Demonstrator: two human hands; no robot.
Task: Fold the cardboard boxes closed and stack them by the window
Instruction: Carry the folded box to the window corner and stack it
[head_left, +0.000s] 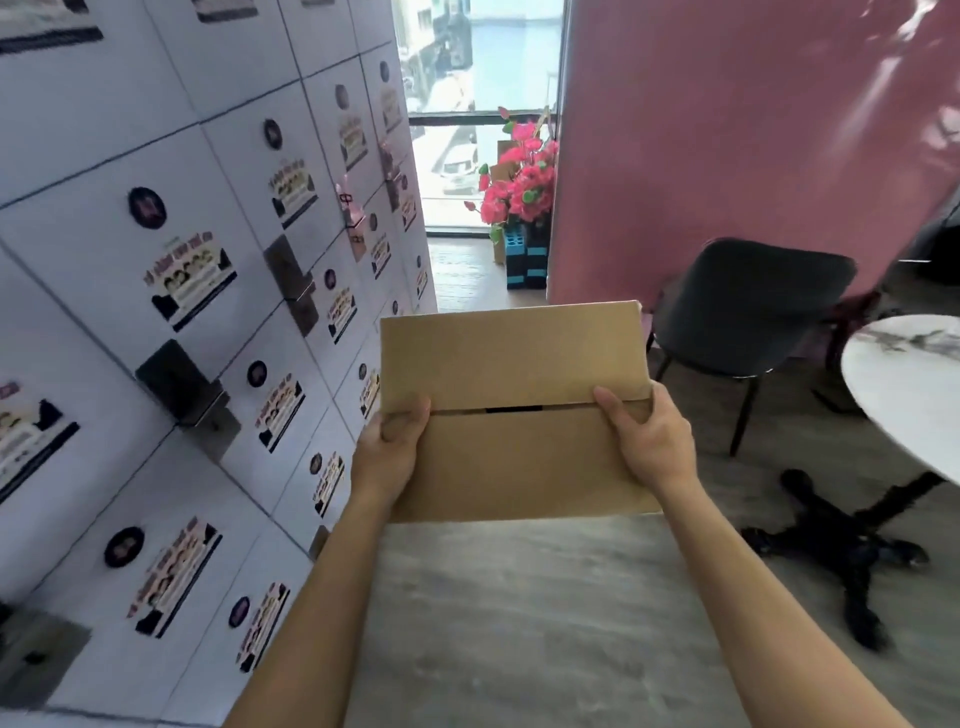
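A brown cardboard box (514, 410) is held in the air in front of me, its two top flaps folded down with a narrow dark gap along the seam. My left hand (389, 447) grips its left edge, thumb on top by the seam. My right hand (647, 436) grips the right edge, thumb lying on the top flap. A window (467, 109) stands ahead at the end of a narrow passage. Brown cardboard (501, 166) shows near it, partly hidden behind flowers.
A wall of white lockers (197, 291) with stickers and dark locks runs along the left. A pink partition (727, 145) closes the right. Pink flowers (522, 182) in a blue and black stand sit by the window. A dark chair (748, 306) and a round white table (909, 389) stand to the right.
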